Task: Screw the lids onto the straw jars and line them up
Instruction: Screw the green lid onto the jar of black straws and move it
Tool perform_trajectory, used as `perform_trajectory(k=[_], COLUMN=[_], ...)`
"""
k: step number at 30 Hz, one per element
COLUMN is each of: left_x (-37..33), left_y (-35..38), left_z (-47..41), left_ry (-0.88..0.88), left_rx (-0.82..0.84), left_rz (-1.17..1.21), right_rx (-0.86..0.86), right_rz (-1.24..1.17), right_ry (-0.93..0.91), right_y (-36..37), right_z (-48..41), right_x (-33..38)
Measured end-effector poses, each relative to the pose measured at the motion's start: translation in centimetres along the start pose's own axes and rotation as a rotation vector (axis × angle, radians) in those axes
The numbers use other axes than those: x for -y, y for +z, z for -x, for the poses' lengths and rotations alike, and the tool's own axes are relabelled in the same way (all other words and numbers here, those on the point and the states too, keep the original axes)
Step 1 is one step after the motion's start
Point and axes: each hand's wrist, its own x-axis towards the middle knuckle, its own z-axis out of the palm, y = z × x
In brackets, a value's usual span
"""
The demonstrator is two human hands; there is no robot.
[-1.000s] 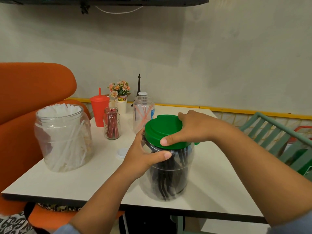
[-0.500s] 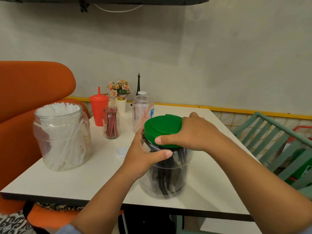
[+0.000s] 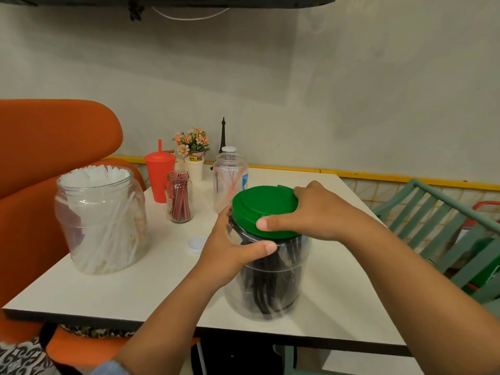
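Note:
A clear jar of black straws (image 3: 270, 288) stands near the table's front edge. My left hand (image 3: 232, 247) grips its shoulder. My right hand (image 3: 313, 212) is clamped on the green lid (image 3: 262, 207) that sits on the jar's mouth. To the left stands a big lidless jar of white straws (image 3: 100, 220). Behind are a small lidless jar of red straws (image 3: 180, 197) and a clear jar with a few orange straws (image 3: 230, 180), a white cap resting on its top. A small white lid (image 3: 196, 243) lies on the table.
The white table (image 3: 351, 280) has its front edge close to me. At the back stand a red tumbler with a straw (image 3: 159, 177), a flower pot (image 3: 193, 158) and a small black tower model (image 3: 222, 133). An orange seat (image 3: 40, 147) is left, a green slatted chair (image 3: 443, 226) right.
My right hand has turned on the green lid, its thumb sliding along the rim. The left hand has kept its hold on the jar.

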Motion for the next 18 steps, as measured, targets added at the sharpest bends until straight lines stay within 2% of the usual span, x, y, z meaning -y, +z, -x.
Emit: perform_trajectory(k=[2,11,18], left_x=[0.0,0.1,-0.2], left_y=[-0.1,-0.2,-0.2], left_z=[0.0,-0.2,-0.1], left_ry=[-0.006,-0.009,-0.015], left_rx=[0.009,0.01,0.009], left_rz=[0.0,-0.019,-0.031], right_rx=[0.001,0.133,-0.029], right_rz=[0.027,-0.128,-0.288], right_ry=[0.011,-0.091,-0.155], right_y=[-0.1,-2.4,-2.4], right_z=[0.0,-0.4,-0.6], right_x=[-0.1,-2.5,-2.6])
